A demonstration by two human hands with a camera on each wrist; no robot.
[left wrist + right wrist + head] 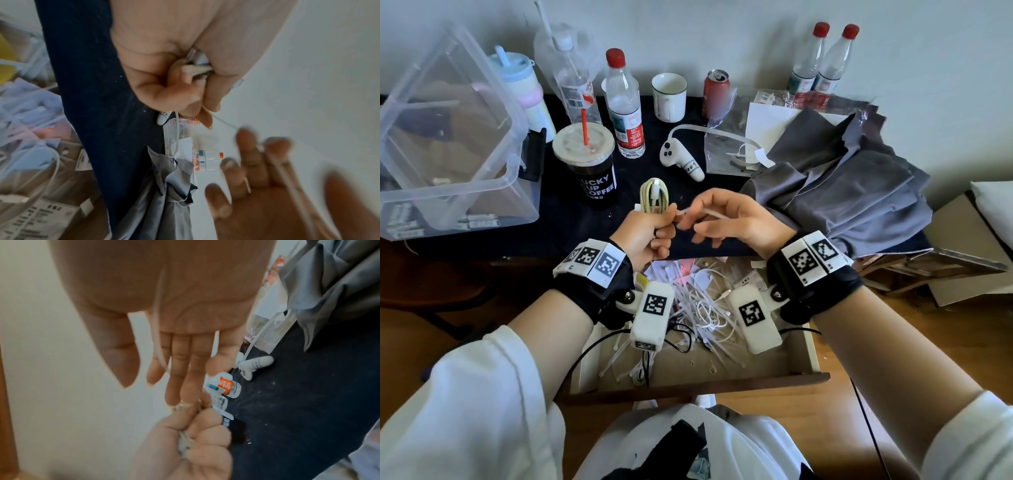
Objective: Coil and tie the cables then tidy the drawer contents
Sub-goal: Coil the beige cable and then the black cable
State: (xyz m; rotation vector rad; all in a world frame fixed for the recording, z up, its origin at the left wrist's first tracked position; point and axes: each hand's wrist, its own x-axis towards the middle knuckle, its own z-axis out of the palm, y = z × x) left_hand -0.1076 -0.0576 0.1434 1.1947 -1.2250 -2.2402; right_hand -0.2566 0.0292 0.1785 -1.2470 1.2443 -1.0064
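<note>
My left hand (650, 236) grips a coiled cream cable (654, 197) upright in its fist above the dark table top; the plug ends (200, 68) poke out between the curled fingers. A thin white zip tie (709, 214) runs from the coil across my right hand (726, 222). Along the right palm lies the tie (157, 331), which passes between two nearly straight fingers (260, 147) that clamp it. Below both wrists the open wooden drawer (808, 349) holds a tangle of white cables and loose zip ties (702, 315).
On the dark table stand a clear plastic box (448, 137), a black coffee cup (589, 164), water bottles (625, 109), a mug (669, 97) and a can (717, 92). A white controller (681, 161), a plastic bag (732, 147) and grey cloth (842, 192) lie to the right.
</note>
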